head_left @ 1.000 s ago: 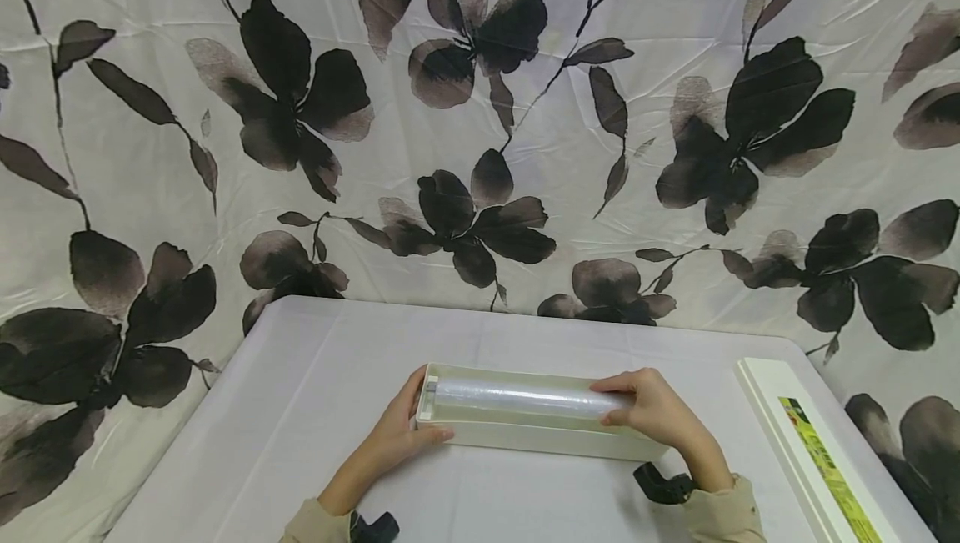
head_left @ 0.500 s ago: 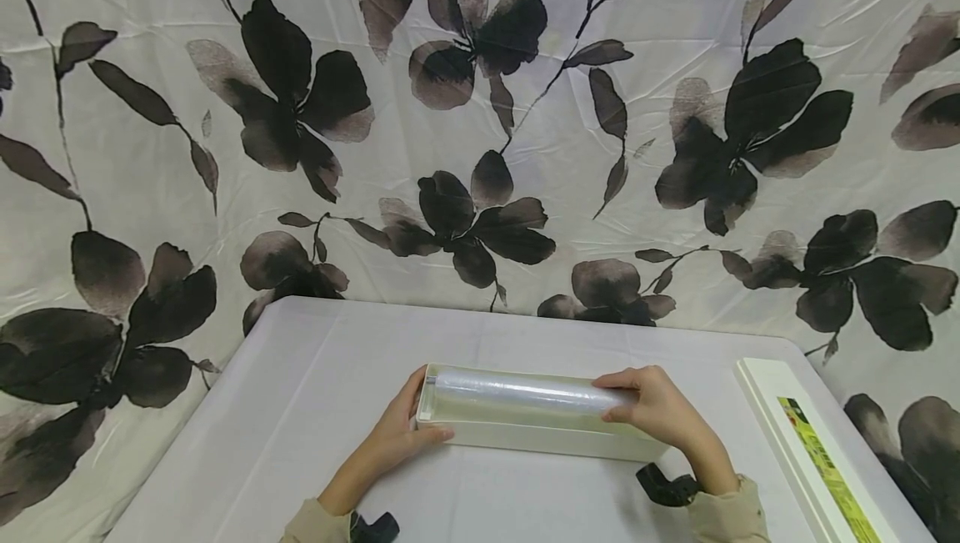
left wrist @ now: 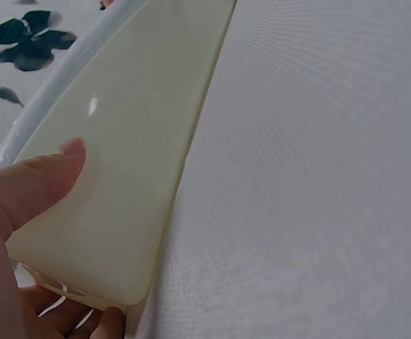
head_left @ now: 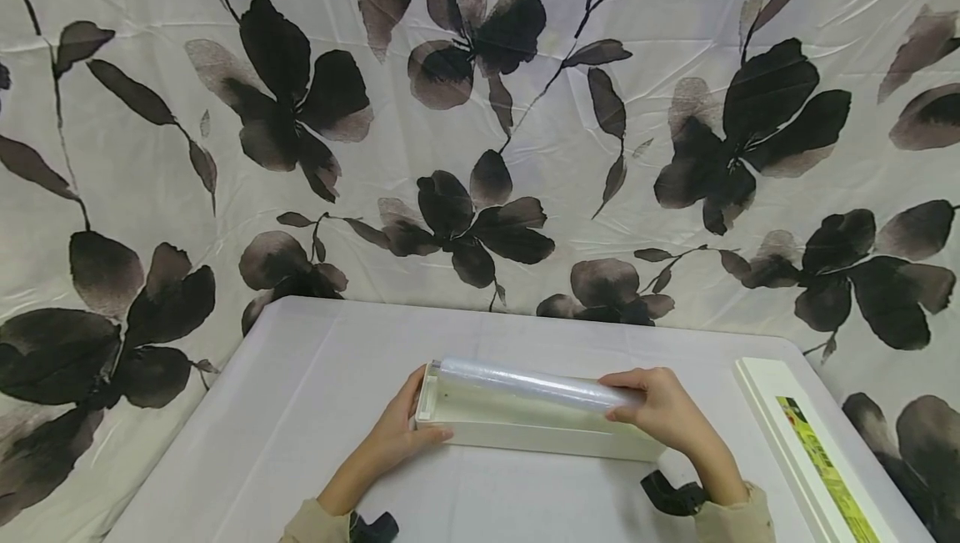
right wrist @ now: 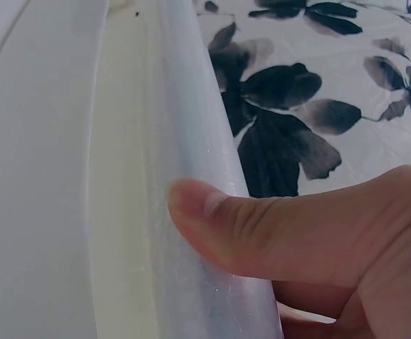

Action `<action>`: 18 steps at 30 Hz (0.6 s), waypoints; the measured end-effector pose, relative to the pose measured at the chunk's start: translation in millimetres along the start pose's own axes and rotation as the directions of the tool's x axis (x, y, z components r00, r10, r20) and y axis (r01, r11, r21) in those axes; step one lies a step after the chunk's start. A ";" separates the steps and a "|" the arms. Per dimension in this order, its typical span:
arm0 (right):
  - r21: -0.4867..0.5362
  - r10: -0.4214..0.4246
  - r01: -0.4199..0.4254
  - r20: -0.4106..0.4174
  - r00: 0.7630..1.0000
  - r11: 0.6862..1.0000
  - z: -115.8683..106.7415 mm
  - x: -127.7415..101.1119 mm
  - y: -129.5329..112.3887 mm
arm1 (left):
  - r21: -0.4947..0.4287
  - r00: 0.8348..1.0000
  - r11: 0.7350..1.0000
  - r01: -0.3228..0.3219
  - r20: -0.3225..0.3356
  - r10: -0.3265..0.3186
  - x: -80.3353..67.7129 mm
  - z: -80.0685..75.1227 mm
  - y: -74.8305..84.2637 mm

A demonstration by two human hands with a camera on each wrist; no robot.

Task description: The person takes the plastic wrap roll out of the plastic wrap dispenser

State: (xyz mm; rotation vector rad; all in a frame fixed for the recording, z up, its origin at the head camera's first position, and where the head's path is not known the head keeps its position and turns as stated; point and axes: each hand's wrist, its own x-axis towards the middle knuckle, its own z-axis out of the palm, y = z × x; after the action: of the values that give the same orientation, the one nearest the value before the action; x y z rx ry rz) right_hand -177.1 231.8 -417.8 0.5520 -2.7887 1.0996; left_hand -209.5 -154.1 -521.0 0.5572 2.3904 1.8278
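Note:
A clear plastic-film roll (head_left: 517, 378) slants over a long cream box (head_left: 540, 440) whose top is uncovered. My right hand (head_left: 671, 414) grips the roll near its right end; in the right wrist view the thumb (right wrist: 212, 222) presses across the shiny film (right wrist: 191, 106). The roll's left end is raised to the box's back rim. With my left hand (head_left: 405, 426) I hold the left end of the box. In the left wrist view the thumb (left wrist: 43, 180) lies on the box's front wall (left wrist: 121, 212), and fingers curl around its end. The roll's right end is hidden by my hand.
At the right of the white table (head_left: 315, 393) lies a long white lid (head_left: 765, 401) with a yellow label strip (head_left: 825, 468). Behind the table hangs a flower-patterned cloth (head_left: 465, 143). Dark wrist mounts sit below both hands.
The roll has risen out of the box at its left end and shifted slightly right. My right hand has moved a little to the right with it. The left hand and box stay put.

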 end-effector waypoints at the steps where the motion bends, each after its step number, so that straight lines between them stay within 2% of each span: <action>1: -0.003 0.013 -0.013 -0.008 1.000 1.000 -0.2 -0.8 -0.5 | -0.002 1.000 1.000 0.000 0.001 0.000 0.0 -0.1 0.0; 11: -0.021 0.113 -0.115 -0.103 0.988 0.993 -2.4 -13.5 -7.2 | -0.029 0.999 0.999 0.043 0.005 -0.043 -0.4 -0.3 0.7; 18: -0.029 0.111 -0.117 -0.162 0.980 0.993 -4.8 -21.1 -4.9 | -0.030 0.999 0.999 0.037 -0.001 -0.037 -0.4 -0.2 -0.1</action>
State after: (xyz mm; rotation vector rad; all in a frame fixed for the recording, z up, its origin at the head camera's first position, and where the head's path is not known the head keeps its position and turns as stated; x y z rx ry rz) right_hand -155.9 238.0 -415.7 0.2882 -2.7234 1.0569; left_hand -209.3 -154.4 -521.0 0.5054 2.3531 1.8466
